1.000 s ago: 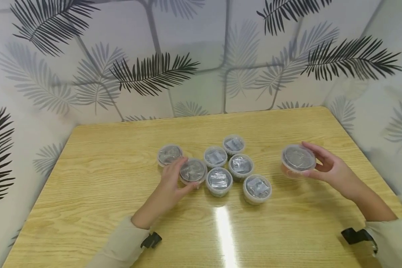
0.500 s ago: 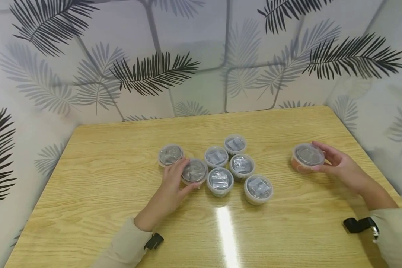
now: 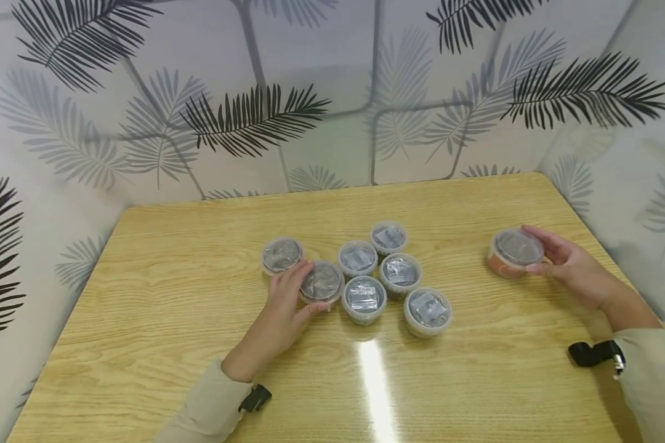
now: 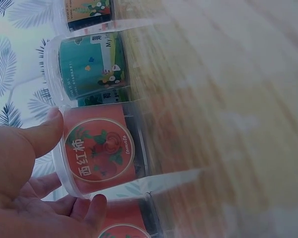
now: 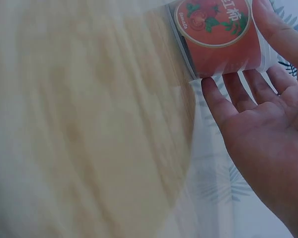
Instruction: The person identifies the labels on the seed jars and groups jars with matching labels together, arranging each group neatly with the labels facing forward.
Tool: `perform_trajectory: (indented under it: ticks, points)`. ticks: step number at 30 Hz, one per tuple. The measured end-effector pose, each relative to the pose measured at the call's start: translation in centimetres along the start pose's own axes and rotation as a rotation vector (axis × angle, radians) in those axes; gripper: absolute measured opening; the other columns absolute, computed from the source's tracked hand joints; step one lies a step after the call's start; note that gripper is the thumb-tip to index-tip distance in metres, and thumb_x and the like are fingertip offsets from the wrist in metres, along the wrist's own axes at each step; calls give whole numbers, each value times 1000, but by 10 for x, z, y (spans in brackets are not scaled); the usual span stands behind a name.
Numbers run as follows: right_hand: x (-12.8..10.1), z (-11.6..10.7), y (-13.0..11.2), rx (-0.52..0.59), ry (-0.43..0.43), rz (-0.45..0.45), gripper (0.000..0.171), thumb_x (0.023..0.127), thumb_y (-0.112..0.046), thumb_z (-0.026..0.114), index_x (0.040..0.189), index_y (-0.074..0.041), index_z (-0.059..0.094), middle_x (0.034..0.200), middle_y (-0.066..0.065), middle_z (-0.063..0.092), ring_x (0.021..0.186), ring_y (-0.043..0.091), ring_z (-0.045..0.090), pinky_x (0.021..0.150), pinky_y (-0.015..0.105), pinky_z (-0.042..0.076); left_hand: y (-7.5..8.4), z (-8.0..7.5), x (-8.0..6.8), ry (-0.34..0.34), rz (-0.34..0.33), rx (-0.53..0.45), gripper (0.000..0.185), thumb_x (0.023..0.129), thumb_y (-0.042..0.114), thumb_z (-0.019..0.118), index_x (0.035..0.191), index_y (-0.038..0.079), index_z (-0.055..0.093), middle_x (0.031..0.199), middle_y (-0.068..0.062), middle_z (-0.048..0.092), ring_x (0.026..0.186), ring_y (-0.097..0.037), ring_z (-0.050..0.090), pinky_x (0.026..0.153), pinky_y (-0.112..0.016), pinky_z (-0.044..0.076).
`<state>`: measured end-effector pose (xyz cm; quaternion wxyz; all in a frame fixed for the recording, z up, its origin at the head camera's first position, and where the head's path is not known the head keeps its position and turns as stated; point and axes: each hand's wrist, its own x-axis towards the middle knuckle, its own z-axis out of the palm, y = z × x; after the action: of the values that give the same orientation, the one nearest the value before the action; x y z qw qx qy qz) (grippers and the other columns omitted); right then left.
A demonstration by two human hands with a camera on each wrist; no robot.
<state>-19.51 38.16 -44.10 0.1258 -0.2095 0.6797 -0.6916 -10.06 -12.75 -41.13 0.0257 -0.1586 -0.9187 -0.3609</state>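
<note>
Wooden table (image 3: 172, 320) under leaf-patterned walls. Red-labelled tub (image 3: 515, 252) stands near its right edge, held by right hand (image 3: 568, 271). Left hand (image 3: 282, 307) grips another tub (image 3: 320, 283) in the central cluster of lidded tubs (image 3: 399, 271)

You wore long, loose beige sleeves on both arms, the left sleeve (image 3: 207, 409) and right sleeve (image 3: 654, 381); a black strap with a clip (image 3: 594, 354) sat at each cuff, hands bare.

The wooden table (image 5: 89, 124) is blurred in both wrist views, and a lower tub's label (image 4: 121, 229) is cut off
</note>
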Motion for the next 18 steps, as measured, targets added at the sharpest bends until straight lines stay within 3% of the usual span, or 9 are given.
perform_trajectory:
  ticks: [6, 18]
  points:
    - [1, -10, 2, 93, -51, 26, 68, 88, 21, 43, 147, -1, 16, 142, -3, 36, 122, 4, 41, 90, 17, 43, -1, 0, -1, -8, 4, -5, 71, 84, 34, 66, 142, 9, 33, 148, -12, 26, 135, -29, 17, 105, -49, 28]
    - [6, -24, -6, 45, -198, 40, 69, 86, 25, 38, 146, 4, 11, 143, -1, 35, 125, 4, 38, 91, 16, 41, -1, 0, -1, -15, -11, -10, 70, 85, 34, 65, 142, 11, 33, 148, -12, 26, 135, -28, 16, 106, -50, 27]
